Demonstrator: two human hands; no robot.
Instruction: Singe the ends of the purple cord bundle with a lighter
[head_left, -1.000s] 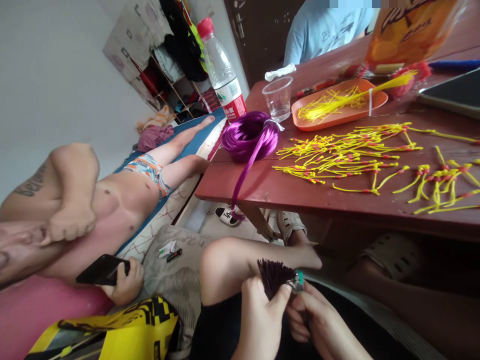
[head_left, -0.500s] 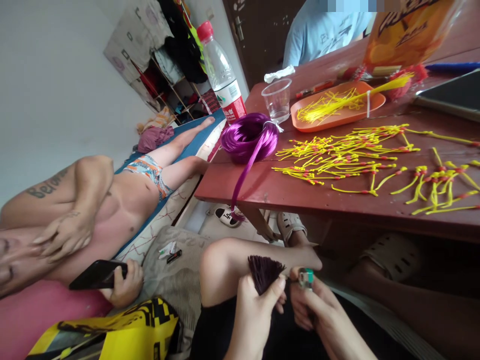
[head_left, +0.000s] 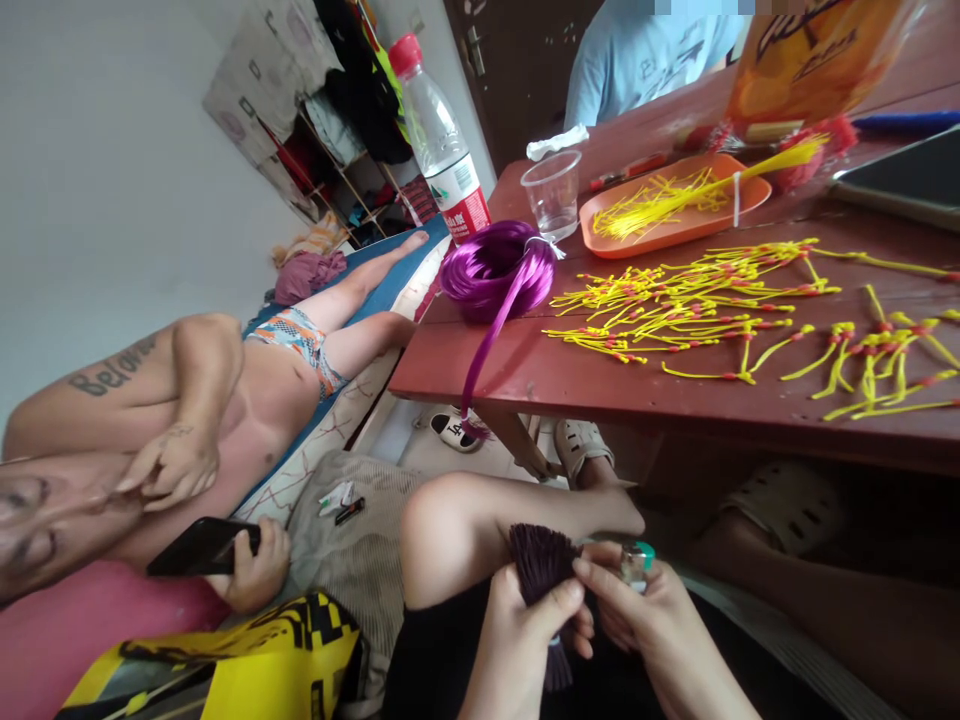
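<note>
1 dark strand bundle (head_left: pixel 541 562) over the lap (head_left: pixel 431 650), left hand (head_left: pixel 521 625) wrapped round it, thumb pressed on. Strands fan at the far end; narrow tail shows below the fist, middle covered by the hand. Right hand (head_left: pixel 652 612) curled on green-topped lighter (head_left: pixel 637 563), body mostly hidden in the fingers. Right thumb is at the bundle's right edge; can't tell if it pinches strands.

Room: open gap from hands to near edge of table (head_left: pixel 480 362); bare knee (head_left: pixel 435 535) bounds left side. Purple coil (head_left: pixel 499 275) at table's left end, tail hanging over near edge. Yellow knotted cords (head_left: pixel 675 310) reach close to near edge, some run out of frame right. Orange tray (head_left: pixel 596 238) sits far of them.

Cut off: dark-screened device (head_left: pixel 911 180) at right, orange packet (head_left: pixel 795 75) far side. Under-table is dark, 1 clog (head_left: pixel 784 510) there hard to make out.
</note>
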